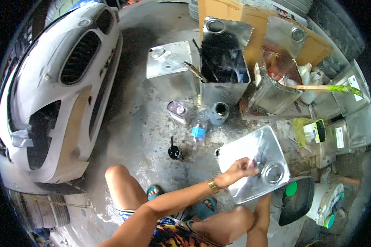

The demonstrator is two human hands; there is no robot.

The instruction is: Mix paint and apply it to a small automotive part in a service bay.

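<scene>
My left hand (240, 169), a gold watch (213, 186) on its wrist, is over the top of a square metal tin (255, 144). Its fingers are curled together beside the round ring-shaped opening (273, 173); what they pinch, if anything, is too small to make out. My right forearm (259, 220) reaches up to the tin's near edge, and the tin hides that hand. Left of the tin, a small black cup (174, 153) with a handle or stick stands on the floor. A clear plastic bottle (198, 132) with a blue band lies nearby.
A white car bumper (76, 103) stands along the left. Ahead are a closed tin (171, 72), a cut-open tin (220, 94) blackened inside, and another opened tin (276, 96) with a green-ended stick (329, 88). A black container (297, 201) and white bucket (323, 201) stand at right.
</scene>
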